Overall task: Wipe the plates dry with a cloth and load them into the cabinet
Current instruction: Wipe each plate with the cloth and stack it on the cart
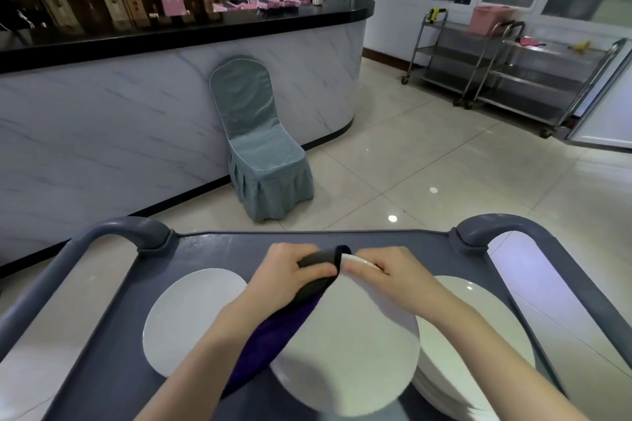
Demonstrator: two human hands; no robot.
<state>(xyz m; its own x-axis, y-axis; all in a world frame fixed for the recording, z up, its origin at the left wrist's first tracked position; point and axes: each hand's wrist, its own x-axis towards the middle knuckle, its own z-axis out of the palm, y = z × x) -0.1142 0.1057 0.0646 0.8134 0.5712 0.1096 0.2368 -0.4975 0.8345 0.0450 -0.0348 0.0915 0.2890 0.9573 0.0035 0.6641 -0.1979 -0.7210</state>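
I hold a white plate (349, 345) tilted above the grey cart top (219, 249). My right hand (386, 273) pinches its far rim. My left hand (290, 273) grips a dark purple cloth (273, 342) folded over the same rim, right beside the right hand; the cloth hangs down along the plate's left side. A single white plate (184, 314) lies flat on the cart to the left. A stack of several white plates (478, 335) sits on the right, partly hidden by my right forearm.
The cart has raised grey handles at the left (130, 229) and right (496, 225). Beyond it stand a covered blue-grey chair (260, 147) against a marble-faced counter (136, 120), and two steel trolleys (513, 72) at the far right on the tiled floor.
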